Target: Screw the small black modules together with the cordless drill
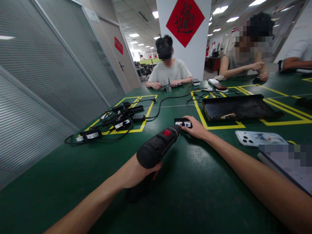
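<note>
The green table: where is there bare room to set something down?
The table shows bare green between right forearm and left forearm, between left forearm and cable bundle, and between bundle and small box at the right hand. It is crowded at the bundle, around the drill in the left hand, and rightward by tray and phone.

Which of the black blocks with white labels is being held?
The rightmost block, in your right hand, ahead of the drill; the middle block and leftmost block lie farther left.

L hand (140,169), R hand (195,127) curled fwd
</note>
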`<state>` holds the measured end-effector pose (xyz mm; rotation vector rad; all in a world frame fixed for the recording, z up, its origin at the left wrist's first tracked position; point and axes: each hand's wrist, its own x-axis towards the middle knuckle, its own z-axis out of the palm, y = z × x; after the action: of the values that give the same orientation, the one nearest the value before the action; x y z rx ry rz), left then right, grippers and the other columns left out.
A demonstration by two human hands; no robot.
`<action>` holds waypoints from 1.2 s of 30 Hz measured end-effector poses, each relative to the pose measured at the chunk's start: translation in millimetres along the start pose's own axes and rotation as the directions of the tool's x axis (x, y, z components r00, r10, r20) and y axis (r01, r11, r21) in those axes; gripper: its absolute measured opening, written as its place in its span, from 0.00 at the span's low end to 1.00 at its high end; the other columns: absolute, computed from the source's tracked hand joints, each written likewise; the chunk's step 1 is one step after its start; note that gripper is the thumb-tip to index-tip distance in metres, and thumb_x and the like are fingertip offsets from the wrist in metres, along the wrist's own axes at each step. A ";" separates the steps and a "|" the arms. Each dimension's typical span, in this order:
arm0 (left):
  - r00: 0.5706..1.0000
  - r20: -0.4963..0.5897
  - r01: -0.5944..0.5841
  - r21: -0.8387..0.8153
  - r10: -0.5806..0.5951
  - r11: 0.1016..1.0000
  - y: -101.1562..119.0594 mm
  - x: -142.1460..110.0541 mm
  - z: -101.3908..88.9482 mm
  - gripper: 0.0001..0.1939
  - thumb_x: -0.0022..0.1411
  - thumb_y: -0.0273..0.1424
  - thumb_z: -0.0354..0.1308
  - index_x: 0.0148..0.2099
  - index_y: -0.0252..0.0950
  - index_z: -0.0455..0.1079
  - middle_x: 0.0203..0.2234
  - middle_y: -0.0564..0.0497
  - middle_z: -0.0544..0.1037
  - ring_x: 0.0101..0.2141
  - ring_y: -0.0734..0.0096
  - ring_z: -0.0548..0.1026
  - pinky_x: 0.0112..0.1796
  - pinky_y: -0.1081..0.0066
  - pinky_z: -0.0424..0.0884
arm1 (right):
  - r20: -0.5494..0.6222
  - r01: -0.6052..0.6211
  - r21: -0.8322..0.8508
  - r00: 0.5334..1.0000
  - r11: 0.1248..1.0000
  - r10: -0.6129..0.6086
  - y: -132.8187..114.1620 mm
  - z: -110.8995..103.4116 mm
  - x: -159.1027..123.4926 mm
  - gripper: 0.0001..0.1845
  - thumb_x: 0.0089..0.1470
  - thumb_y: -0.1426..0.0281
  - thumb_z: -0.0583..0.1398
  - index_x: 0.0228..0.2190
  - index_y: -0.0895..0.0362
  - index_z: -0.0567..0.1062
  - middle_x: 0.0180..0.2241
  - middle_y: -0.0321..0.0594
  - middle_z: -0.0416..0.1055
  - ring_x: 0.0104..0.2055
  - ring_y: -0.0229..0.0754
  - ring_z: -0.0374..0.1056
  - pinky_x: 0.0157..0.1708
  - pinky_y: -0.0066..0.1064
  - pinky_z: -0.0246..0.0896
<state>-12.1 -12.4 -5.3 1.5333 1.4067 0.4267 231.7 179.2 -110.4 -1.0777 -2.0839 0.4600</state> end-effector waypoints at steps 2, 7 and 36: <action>1.000 0.009 -0.003 0.000 0.003 1.000 -0.6 0.8 -0.5 0.11 0.56 0.38 0.55 0.28 0.35 0.68 0.21 0.51 0.73 0.25 0.69 0.70 0.29 0.68 0.66 | 0.001 -0.001 -0.002 1.000 1.000 0.001 -0.3 -0.2 -0.1 0.27 0.50 0.63 0.61 0.52 0.55 0.64 0.49 0.45 0.66 0.50 0.49 0.65 0.51 0.41 0.60; 0.999 0.040 0.021 0.008 -0.021 1.000 -2.3 2.9 -2.8 0.12 0.56 0.38 0.55 0.29 0.34 0.67 0.22 0.51 0.73 0.25 0.70 0.70 0.29 0.69 0.67 | 0.000 -0.001 -0.008 1.000 1.000 0.001 0.5 0.8 0.6 0.28 0.50 0.62 0.61 0.52 0.55 0.64 0.49 0.46 0.66 0.50 0.49 0.65 0.51 0.41 0.59; 0.997 0.065 -0.035 -0.035 0.037 0.999 -7.8 4.5 -5.5 0.13 0.57 0.39 0.55 0.30 0.32 0.68 0.23 0.50 0.72 0.25 0.71 0.70 0.29 0.69 0.67 | -0.006 0.003 -0.010 1.000 1.000 -0.003 0.5 0.8 0.3 0.28 0.50 0.62 0.61 0.52 0.56 0.64 0.49 0.46 0.65 0.51 0.49 0.65 0.52 0.41 0.59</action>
<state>-19.5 -7.2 -10.6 1.5343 1.3168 0.4165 231.3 179.8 -111.1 -1.0801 -2.0843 0.4445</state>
